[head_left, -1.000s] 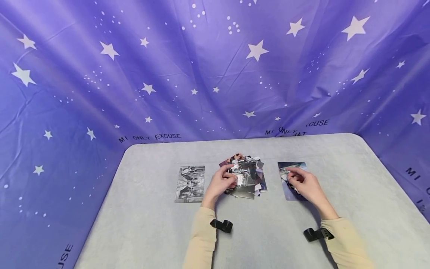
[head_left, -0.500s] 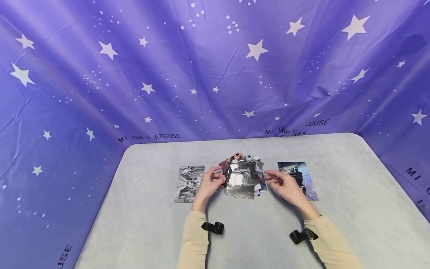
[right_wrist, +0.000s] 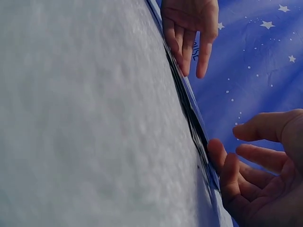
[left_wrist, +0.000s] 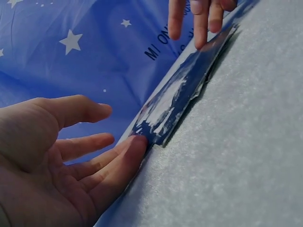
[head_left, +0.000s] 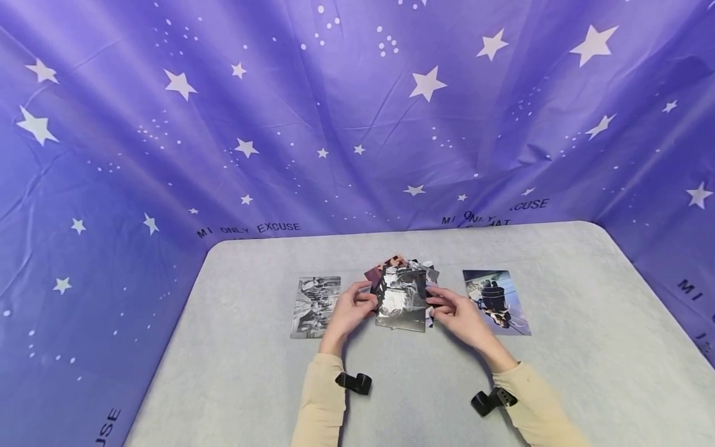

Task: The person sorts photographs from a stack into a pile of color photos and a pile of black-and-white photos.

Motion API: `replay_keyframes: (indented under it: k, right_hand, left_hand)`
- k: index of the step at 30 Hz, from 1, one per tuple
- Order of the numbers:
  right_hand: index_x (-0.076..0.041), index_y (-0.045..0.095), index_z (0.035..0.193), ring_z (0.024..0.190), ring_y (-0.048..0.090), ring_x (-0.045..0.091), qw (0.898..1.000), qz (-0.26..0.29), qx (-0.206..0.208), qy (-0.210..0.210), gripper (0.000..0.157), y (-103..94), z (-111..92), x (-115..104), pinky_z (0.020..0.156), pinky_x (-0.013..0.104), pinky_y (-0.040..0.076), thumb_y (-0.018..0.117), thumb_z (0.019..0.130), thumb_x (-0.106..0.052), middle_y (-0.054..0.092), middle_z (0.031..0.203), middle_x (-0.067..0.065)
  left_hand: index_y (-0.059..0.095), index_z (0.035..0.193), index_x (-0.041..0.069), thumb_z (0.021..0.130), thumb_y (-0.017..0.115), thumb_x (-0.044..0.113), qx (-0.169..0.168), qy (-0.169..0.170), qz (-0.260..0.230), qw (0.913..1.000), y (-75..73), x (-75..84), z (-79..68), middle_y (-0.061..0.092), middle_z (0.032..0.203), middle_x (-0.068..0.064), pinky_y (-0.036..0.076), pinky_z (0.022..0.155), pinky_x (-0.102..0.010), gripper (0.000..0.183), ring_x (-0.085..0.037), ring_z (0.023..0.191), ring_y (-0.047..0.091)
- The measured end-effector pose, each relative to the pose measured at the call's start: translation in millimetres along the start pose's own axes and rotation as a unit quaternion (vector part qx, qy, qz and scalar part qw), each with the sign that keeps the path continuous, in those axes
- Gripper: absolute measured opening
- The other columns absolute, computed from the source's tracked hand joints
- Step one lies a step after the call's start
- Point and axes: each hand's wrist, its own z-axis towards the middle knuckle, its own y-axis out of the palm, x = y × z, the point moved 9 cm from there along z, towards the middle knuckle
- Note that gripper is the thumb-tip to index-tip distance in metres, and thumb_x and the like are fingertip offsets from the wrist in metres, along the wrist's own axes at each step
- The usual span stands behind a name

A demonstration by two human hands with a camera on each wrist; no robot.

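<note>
A loose pile of several photos (head_left: 401,301) lies mid-table, a glossy dark print uppermost and others fanned out behind it. My left hand (head_left: 347,313) is at the pile's left edge, and in the left wrist view its fingertips (left_wrist: 137,144) touch the near corner. At the right edge is my right hand (head_left: 462,320), its lower fingers (right_wrist: 217,151) against the stack's side in the right wrist view. Both hands have thumb and fingers apart, with nothing pinched between them. The lower photos are mostly hidden.
A black-and-white photo (head_left: 313,307) lies left of the pile, partly behind my left hand. To the right lies a bluish colour photo (head_left: 497,301). The grey table (head_left: 413,397) ends at a purple star-patterned curtain (head_left: 335,112).
My right hand has moved left from the bluish photo to the pile's right edge, uncovering that photo. My left hand has drawn back off the top print to the pile's left edge.
</note>
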Motion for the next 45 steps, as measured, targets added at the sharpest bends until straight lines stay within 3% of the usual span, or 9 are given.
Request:
replay_keyframes:
  k: [4,8,11,19,22,28,36,45]
  right_hand:
    - [0.012,0.045,0.135,0.091,0.066,0.035,0.999,0.033,0.001,0.010,0.055,4.8,-0.9,0.2,0.076,0.023,0.053,0.062,0.083,0.013,0.059,0.117,0.032]
    - [0.013,0.045,0.135,0.089,0.066,0.034,0.999,0.053,-0.003,0.011,0.056,10.2,-1.9,-0.7,0.074,0.023,0.053,0.061,0.081,0.013,0.058,0.118,0.033]
    - [0.013,0.044,0.135,0.087,0.065,0.029,0.998,0.065,-0.006,0.019,0.059,13.1,-2.2,2.1,0.073,0.023,0.053,0.061,0.079,0.015,0.058,0.118,0.033]
    - [0.013,0.041,0.137,0.083,0.063,0.019,0.994,0.102,0.000,0.032,0.060,17.6,0.3,5.7,0.072,0.023,0.053,0.059,0.079,0.016,0.055,0.114,0.031]
    - [0.012,0.043,0.136,0.081,0.062,0.014,0.993,0.113,0.007,0.037,0.059,19.8,3.0,4.9,0.069,0.021,0.051,0.059,0.079,0.016,0.055,0.113,0.031]
    - [0.013,0.044,0.134,0.077,0.059,0.010,0.991,0.130,0.014,0.040,0.058,25.7,8.5,0.9,0.065,0.019,0.049,0.059,0.079,0.016,0.055,0.107,0.029]
    - [0.012,0.044,0.134,0.077,0.057,0.012,0.988,0.146,0.013,0.039,0.057,35.5,15.9,-5.2,0.064,0.017,0.047,0.057,0.079,0.017,0.053,0.106,0.027]
    - [0.007,0.035,0.143,0.083,0.059,0.017,0.987,0.149,-0.025,0.046,0.067,56.7,24.2,-8.9,0.071,0.020,0.049,0.056,0.080,0.017,0.055,0.112,0.030]
  left_hand:
    - [0.044,0.135,-0.012,0.088,0.058,-0.007,-0.003,-0.010,-0.017,0.9998,-0.4,-2.0,-0.6,0.060,0.107,-0.033,0.056,0.075,-0.041,0.050,-0.036,0.086,0.065]
    - [0.046,0.134,-0.008,0.087,0.060,-0.004,0.005,-0.009,-0.017,0.9998,-2.5,-5.1,-2.7,0.063,0.104,-0.026,0.057,0.068,-0.032,0.050,-0.019,0.073,0.064]
    - [0.046,0.134,-0.010,0.087,0.061,-0.006,-0.003,-0.017,-0.020,0.9996,-2.0,-3.0,-6.2,0.062,0.105,-0.029,0.056,0.069,-0.034,0.050,-0.019,0.073,0.064]
    - [0.040,0.136,-0.013,0.086,0.059,-0.010,-0.035,-0.011,-0.028,0.9989,2.2,21.2,-22.8,0.055,0.110,-0.036,0.056,0.075,-0.044,0.054,-0.023,0.081,0.064]
    - [0.041,0.136,-0.012,0.085,0.059,-0.012,-0.029,-0.005,-0.034,0.9990,-0.8,14.4,-21.1,0.056,0.109,-0.035,0.055,0.072,-0.043,0.055,-0.019,0.077,0.062]
    - [0.043,0.137,-0.007,0.084,0.060,-0.013,-0.012,0.018,-0.049,0.9986,-7.4,-1.2,-16.5,0.059,0.103,-0.027,0.053,0.064,-0.029,0.057,-0.011,0.070,0.060]
    - [0.043,0.139,-0.003,0.085,0.060,-0.012,0.006,0.025,-0.068,0.9973,-19.0,-3.5,-21.7,0.060,0.101,-0.019,0.053,0.064,-0.026,0.057,-0.010,0.072,0.061]
    - [0.038,0.145,0.001,0.084,0.057,-0.014,0.007,0.021,-0.085,0.9961,-37.6,-5.9,-26.0,0.057,0.094,-0.007,0.050,0.061,-0.024,0.065,-0.009,0.071,0.058]
